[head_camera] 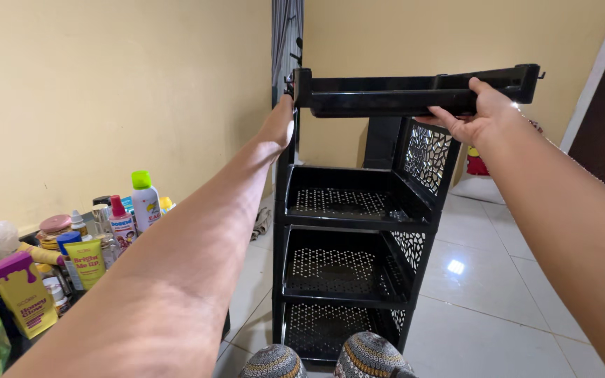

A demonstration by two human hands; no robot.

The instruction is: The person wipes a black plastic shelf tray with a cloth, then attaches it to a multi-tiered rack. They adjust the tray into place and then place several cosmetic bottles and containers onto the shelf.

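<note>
- The black top tray (414, 94) sits level at the head of the black rack (348, 245), above the rack's 3 perforated tiers.
- The right hand (481, 115) has its grip clamped on the tray's front edge near the right end.
- The left hand (279, 120) meets the tray's left end; whether its grip is closed cannot be told.
- Left of the rack, bottles and tubes (89, 238) crowd a low surface.
- Below the rack, 2 patterned slippers (327, 360) rest on the white tiled floor (484, 308).
</note>
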